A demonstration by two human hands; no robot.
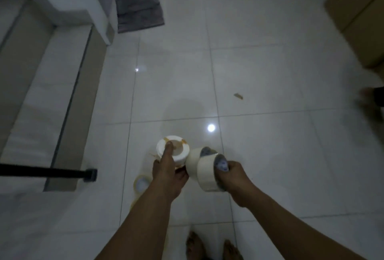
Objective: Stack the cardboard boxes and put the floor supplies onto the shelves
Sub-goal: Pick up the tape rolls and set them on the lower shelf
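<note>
My left hand [169, 173] grips a stack of white tape rolls [180, 151], thumb hooked over the top rim. Beside it my right hand [233, 173] holds two cream tape rolls [204, 171], fingers pushed through their grey cores. The two bundles touch each other above the floor. Another clear tape roll [141, 183] lies on the tiles under my left forearm, partly hidden. Cardboard boxes [359, 18] stand blurred at the far right.
White tiled steps [52, 85] rise on the left, with a black bar [45, 172] ending near them. A grey mat [139, 11] lies at the back. A small cardboard scrap [238, 96] sits on the glossy floor. My bare feet [214, 247] show at the bottom.
</note>
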